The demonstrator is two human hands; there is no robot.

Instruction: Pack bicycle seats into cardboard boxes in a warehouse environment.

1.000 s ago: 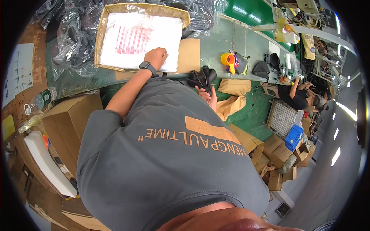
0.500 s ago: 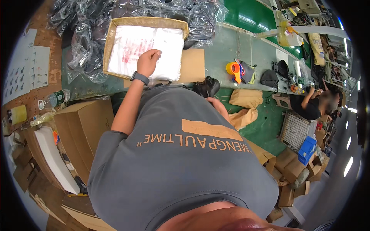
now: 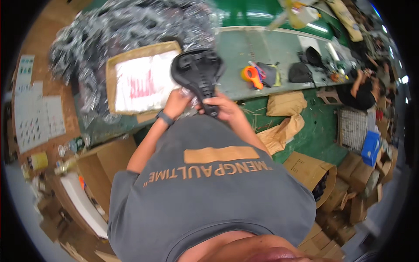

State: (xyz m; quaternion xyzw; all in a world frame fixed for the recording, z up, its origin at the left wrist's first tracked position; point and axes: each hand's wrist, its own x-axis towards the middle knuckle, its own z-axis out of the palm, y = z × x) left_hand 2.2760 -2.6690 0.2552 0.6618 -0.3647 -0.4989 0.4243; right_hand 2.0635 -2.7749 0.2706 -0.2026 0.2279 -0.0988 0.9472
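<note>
A black bicycle saddle is held up in front of my body, its underside in view, the wide end pointing away and the narrow nose toward me. My right hand is closed around the nose. Beside it, my left hand has its fingers closed on a crumpled bit of clear plastic bag, close to the saddle's edge. Just beyond the left hand stands a shallow cardboard box with a stack of clear and white plastic bags printed in red.
Plastic-wrapped dark items are heaped behind the box. An orange tape dispenser lies on the green table to the right. An open carton stands at my right, another carton at my left. A co-worker sits far right.
The right hand has raised the saddle from low by the table edge to in front of me. My left hand has come off the bag stack toward it, with clear plastic in its fingers.
</note>
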